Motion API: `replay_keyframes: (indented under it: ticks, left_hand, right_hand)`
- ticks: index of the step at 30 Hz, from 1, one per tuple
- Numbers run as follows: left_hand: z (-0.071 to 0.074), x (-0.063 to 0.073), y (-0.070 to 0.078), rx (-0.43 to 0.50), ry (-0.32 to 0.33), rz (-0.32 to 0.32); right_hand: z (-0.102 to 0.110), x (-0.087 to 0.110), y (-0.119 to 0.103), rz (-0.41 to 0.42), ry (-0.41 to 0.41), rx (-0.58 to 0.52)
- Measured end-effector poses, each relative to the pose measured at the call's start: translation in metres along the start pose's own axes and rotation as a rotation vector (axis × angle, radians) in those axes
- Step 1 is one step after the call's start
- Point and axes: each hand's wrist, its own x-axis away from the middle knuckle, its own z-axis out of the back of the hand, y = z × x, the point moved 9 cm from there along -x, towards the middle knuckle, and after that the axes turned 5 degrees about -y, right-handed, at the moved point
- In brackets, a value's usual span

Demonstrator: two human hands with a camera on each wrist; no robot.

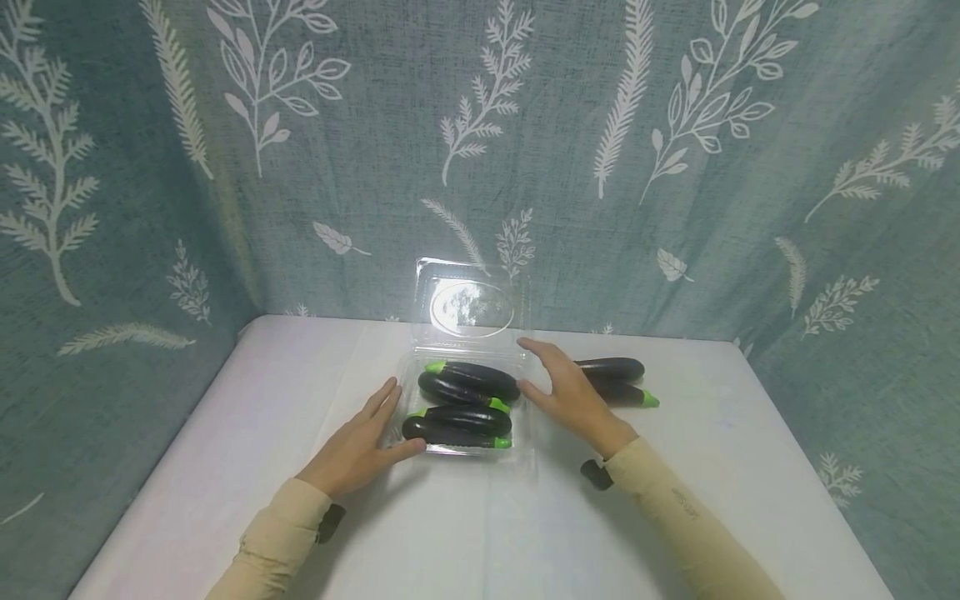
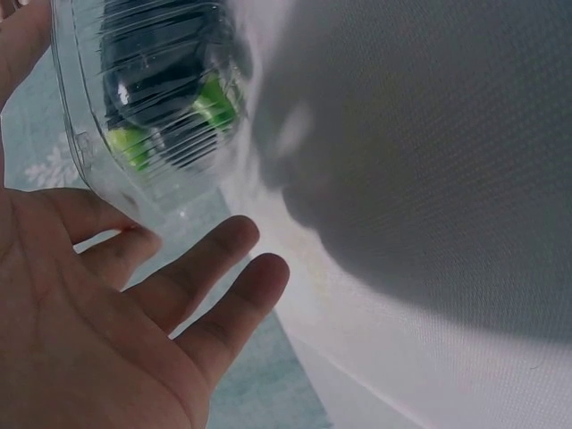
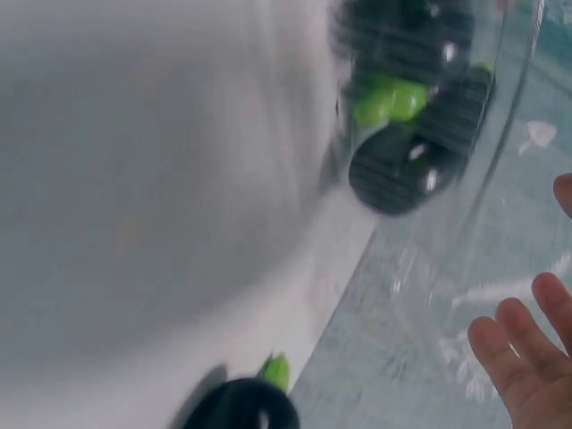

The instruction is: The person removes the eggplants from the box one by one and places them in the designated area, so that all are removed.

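A clear plastic clamshell box (image 1: 525,446) stands on the table with its lid (image 1: 472,310) raised at the back. Several dark eggplants (image 1: 465,419) with green stems lie inside it. At the box's left side is my left hand (image 1: 358,450), thumb by the front corner, fingers stretched along the wall; in the left wrist view its index finger meets the box (image 2: 147,192). My right hand (image 1: 573,396) reaches to the right side, its fingers extended near the hinge corner and its thumb by the rim. Neither hand curls round anything.
Two more eggplants (image 1: 618,368) lie on the white-covered table (image 1: 465,533) right of the box, partly hidden behind my right hand. A green leaf-patterned curtain (image 1: 390,150) rises along the table's back and sides.
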Motion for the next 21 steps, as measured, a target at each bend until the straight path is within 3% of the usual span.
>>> replay_keyframes:
  ticks: [8,21]
  left_hand:
    - [0.0,0.0,-0.001,0.003,0.001,0.003]
    - [0.001,0.0,-0.001,-0.002,0.002,0.011]
  right_hand:
    - [-0.025,-0.014,-0.015,0.025,-0.095,0.036]
    - [-0.046,-0.025,-0.02,0.034,-0.137,0.106]
